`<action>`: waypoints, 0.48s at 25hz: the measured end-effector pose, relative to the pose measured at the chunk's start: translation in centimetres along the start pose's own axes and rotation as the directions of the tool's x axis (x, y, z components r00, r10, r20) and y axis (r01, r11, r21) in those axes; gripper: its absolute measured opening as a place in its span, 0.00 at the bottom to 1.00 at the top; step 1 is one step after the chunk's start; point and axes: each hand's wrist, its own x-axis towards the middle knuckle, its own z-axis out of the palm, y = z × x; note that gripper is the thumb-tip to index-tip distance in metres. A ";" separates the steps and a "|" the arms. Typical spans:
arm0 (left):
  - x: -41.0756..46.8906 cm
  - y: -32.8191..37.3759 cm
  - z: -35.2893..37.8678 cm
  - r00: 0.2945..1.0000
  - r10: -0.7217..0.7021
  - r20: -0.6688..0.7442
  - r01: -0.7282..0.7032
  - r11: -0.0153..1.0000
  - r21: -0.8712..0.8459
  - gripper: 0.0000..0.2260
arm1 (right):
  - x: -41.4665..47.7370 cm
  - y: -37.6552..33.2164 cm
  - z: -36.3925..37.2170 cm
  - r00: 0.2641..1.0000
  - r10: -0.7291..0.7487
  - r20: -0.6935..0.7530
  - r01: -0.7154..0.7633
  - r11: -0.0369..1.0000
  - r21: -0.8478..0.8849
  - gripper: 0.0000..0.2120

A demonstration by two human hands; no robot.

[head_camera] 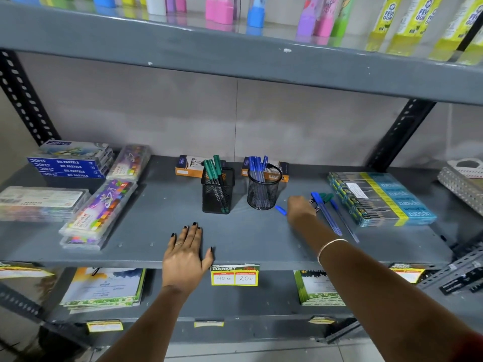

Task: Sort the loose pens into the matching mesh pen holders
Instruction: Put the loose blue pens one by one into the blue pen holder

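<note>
A square black mesh holder (218,195) stands mid-shelf with several green-capped pens in it. To its right, a round black mesh holder (263,192) holds several blue-capped pens. Further right, loose pens (328,214) lie on the shelf: blue-capped ones and, behind them, green-capped ones (326,196). My right hand (300,209) is down on the left edge of this pile with fingers curled; a blue pen's cap (281,210) sticks out of its left side. My left hand (186,253) rests flat on the shelf's front edge, fingers spread, holding nothing.
Two orange pen boxes (187,167) lie behind the holders. Oil pastel boxes (70,163) and colour sets (98,214) fill the left; a stack of blue-yellow packs (384,198) lies at the right. A price tag (234,275) hangs on the grey shelf (235,239) front.
</note>
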 end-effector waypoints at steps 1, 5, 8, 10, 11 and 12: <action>0.0 0.0 -0.1 1.000 0.001 0.003 -0.001 1.000 -0.003 0.27 | -0.2 -0.1 0.0 1.000 0.003 -0.007 -0.003 1.000 -0.003 0.16; -0.1 0.0 -0.2 1.000 0.012 0.018 -0.012 1.000 0.023 0.28 | 0.4 -0.1 -4.4 0.984 0.095 -0.152 -0.059 0.973 0.224 0.14; 0.0 -0.1 -0.1 0.999 0.010 0.035 -0.011 1.000 0.020 0.28 | 2.1 -1.2 -10.6 0.926 0.188 -0.326 -0.023 0.893 0.449 0.14; 0.0 -0.1 -0.1 0.999 0.009 0.036 -0.009 1.000 0.024 0.28 | 2.9 -3.1 -12.5 0.902 0.172 -0.395 0.061 0.857 0.512 0.13; 0.0 -0.1 -0.2 0.999 0.008 0.035 -0.009 1.000 0.023 0.28 | 3.0 -4.2 -12.5 0.909 0.145 -0.392 0.084 0.855 0.511 0.13; -0.1 0.0 -0.2 0.999 0.006 0.034 -0.007 1.000 0.023 0.28 | 3.2 -5.1 -11.9 0.928 0.117 -0.355 0.078 0.867 0.492 0.13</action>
